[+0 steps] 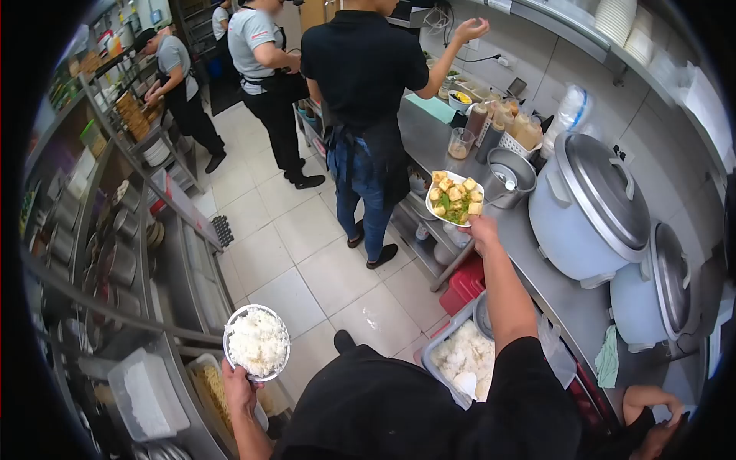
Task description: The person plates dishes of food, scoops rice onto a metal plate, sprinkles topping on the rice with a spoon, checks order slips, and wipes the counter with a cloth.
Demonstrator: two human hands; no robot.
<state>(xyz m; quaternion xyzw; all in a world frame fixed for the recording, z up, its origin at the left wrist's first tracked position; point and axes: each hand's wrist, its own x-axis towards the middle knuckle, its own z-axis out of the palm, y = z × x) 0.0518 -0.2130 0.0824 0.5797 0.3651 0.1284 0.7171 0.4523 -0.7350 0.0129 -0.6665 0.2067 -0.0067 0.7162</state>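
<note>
The hands are wide apart, each gripping a bowl: the right hand (481, 230) holds a white, roughly round bowl (439, 218) of golden cubes and greens out ahead by the grey steel counter (553, 295); the left hand (241, 389) holds a round white bowl (265, 378) heaped with rice (257, 342). A translucent plastic tub (426, 362) of white rice lies nearer the right arm.

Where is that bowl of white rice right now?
Lower left of the head view: the bowl of rice is in the person's left hand, right of the translucent container.
</note>
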